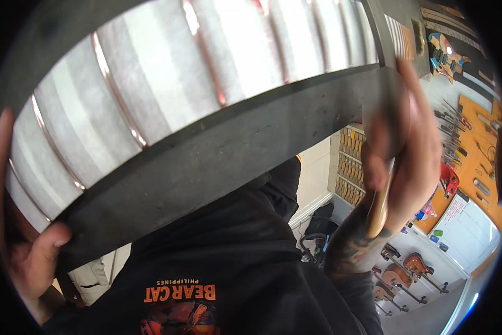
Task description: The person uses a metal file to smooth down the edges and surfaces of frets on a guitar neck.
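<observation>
A long guitar neck (217, 184) with dark grey sides fills the upper view close to the camera. Pale tape strips (161, 78) cover its fretboard between shiny, coppery-looking frets. My left hand (36, 257) grips the neck at the left end, thumb on the near side and a finger reaching up the far edge. At the right end, my right hand (404, 151) is closed around a tool with a pale wooden handle (379, 218); its dark upper part is blurred against the neck, so I cannot tell its kind.
Behind the right side, an orange pegboard (480, 139) carries tools. A colourful guitar body (446, 56) hangs above it; several guitars (402, 279) hang below beside a whiteboard (469, 234). A rack of small drawers (348, 162) and dark gear (315, 229) stand behind me.
</observation>
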`<action>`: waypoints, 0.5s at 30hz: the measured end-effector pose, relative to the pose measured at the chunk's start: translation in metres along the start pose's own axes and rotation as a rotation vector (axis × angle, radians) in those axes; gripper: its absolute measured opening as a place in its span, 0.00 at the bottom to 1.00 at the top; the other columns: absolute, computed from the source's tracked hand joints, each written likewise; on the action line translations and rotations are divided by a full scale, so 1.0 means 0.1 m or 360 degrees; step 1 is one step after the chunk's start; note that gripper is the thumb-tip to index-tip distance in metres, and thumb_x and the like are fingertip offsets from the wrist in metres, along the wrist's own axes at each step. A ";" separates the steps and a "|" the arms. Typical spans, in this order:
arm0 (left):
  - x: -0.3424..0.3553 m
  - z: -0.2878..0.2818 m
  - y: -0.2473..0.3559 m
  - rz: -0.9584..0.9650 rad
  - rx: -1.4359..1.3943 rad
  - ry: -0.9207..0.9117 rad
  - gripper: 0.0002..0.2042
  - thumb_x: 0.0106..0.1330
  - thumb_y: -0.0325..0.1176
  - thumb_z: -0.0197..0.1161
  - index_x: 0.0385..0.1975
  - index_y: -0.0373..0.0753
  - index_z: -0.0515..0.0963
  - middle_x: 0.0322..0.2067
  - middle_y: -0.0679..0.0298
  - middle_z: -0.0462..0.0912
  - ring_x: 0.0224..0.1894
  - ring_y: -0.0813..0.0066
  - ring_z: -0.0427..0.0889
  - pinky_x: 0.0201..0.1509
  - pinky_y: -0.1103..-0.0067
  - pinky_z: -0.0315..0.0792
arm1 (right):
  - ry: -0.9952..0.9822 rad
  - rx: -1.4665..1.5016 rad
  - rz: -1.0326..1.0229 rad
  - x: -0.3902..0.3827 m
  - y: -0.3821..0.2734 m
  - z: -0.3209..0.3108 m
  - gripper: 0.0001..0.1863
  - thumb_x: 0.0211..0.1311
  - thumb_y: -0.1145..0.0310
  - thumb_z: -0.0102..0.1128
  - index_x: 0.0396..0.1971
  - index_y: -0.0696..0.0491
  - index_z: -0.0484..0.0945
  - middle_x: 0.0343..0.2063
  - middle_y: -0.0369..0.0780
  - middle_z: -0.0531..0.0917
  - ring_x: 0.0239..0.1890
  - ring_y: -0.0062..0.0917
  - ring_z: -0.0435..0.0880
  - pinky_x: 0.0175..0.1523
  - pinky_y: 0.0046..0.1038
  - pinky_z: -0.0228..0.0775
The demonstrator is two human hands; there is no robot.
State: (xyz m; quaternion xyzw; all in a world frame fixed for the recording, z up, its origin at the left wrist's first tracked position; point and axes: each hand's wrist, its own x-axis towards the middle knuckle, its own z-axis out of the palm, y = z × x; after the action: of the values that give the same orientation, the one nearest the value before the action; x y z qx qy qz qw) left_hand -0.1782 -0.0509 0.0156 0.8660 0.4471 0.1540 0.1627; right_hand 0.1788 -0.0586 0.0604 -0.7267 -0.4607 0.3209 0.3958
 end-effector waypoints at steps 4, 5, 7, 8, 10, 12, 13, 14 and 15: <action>0.07 -0.35 0.18 -0.0252 0.0128 -0.0266 0.46 0.57 0.62 0.65 0.62 0.22 0.67 0.53 0.44 0.75 0.57 0.55 0.75 0.63 0.69 0.63 | -0.0199 0.0829 -0.0075 -0.64 0.49 -0.61 0.26 0.66 0.69 0.58 0.62 0.65 0.69 0.25 0.48 0.81 0.09 0.17 0.68 0.09 0.18 0.53; 0.07 -0.42 0.20 -0.0202 0.0136 -0.0188 0.44 0.57 0.60 0.66 0.61 0.22 0.68 0.49 0.47 0.75 0.52 0.57 0.75 0.59 0.70 0.64 | -0.0153 0.0921 -0.0056 -0.79 0.63 -0.68 0.26 0.64 0.70 0.61 0.60 0.64 0.71 0.28 0.50 0.83 0.09 0.18 0.69 0.09 0.19 0.54; 0.16 -0.08 0.12 -0.0039 -0.0040 -0.0006 0.41 0.56 0.55 0.68 0.58 0.22 0.71 0.42 0.50 0.75 0.44 0.61 0.73 0.52 0.71 0.66 | -0.0123 0.0922 -0.0048 -1.03 0.84 -0.83 0.25 0.61 0.73 0.63 0.58 0.64 0.74 0.28 0.51 0.84 0.08 0.20 0.70 0.10 0.19 0.57; 0.14 -0.04 0.13 -0.0018 0.0037 -0.0030 0.41 0.56 0.55 0.68 0.58 0.22 0.71 0.42 0.50 0.75 0.44 0.61 0.73 0.52 0.71 0.66 | -0.0230 0.0954 -0.0069 -1.07 0.96 -0.88 0.25 0.60 0.74 0.63 0.58 0.63 0.74 0.23 0.49 0.83 0.07 0.19 0.70 0.11 0.19 0.60; 0.13 -0.14 0.17 -0.0039 0.0046 0.0031 0.41 0.56 0.55 0.68 0.57 0.22 0.72 0.43 0.50 0.75 0.46 0.61 0.73 0.52 0.70 0.66 | -0.0241 0.1024 -0.0068 -1.09 1.02 -0.89 0.24 0.60 0.74 0.63 0.58 0.61 0.75 0.18 0.47 0.81 0.07 0.19 0.70 0.12 0.19 0.62; 0.19 -0.03 0.20 -0.0044 0.0005 0.0080 0.40 0.54 0.52 0.70 0.57 0.22 0.72 0.43 0.50 0.75 0.45 0.61 0.74 0.53 0.71 0.65 | -0.0342 0.1052 -0.0115 -1.09 1.15 -0.98 0.24 0.63 0.72 0.61 0.60 0.60 0.73 0.17 0.47 0.80 0.07 0.19 0.69 0.11 0.18 0.61; 0.19 -0.06 0.22 -0.0042 0.0038 0.0057 0.39 0.54 0.51 0.71 0.57 0.22 0.72 0.43 0.50 0.75 0.45 0.61 0.74 0.53 0.71 0.66 | -0.0472 0.1044 -0.0156 -1.08 1.21 -0.99 0.25 0.65 0.70 0.58 0.61 0.58 0.72 0.17 0.46 0.79 0.06 0.18 0.68 0.10 0.17 0.60; 0.20 -0.09 0.24 -0.0044 0.0067 0.0034 0.38 0.54 0.50 0.71 0.57 0.23 0.72 0.44 0.50 0.75 0.45 0.61 0.74 0.52 0.72 0.66 | -0.0488 0.1111 -0.0165 -1.06 1.25 -0.99 0.25 0.65 0.70 0.58 0.61 0.58 0.72 0.17 0.46 0.79 0.06 0.18 0.68 0.10 0.17 0.60; 0.20 -0.09 0.24 -0.0053 0.0114 0.0024 0.38 0.54 0.50 0.71 0.57 0.23 0.72 0.44 0.50 0.75 0.45 0.61 0.74 0.52 0.72 0.66 | -0.0525 0.1067 -0.0154 -1.04 1.26 -1.00 0.24 0.65 0.70 0.58 0.61 0.58 0.72 0.17 0.45 0.80 0.06 0.18 0.69 0.10 0.18 0.61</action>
State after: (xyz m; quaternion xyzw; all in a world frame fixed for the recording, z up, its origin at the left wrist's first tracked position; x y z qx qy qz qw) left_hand -0.1532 -0.0464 0.0362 0.8626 0.4678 0.1416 0.1307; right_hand 0.2755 -0.2159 0.0092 -0.4727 -0.4216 0.5475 0.5469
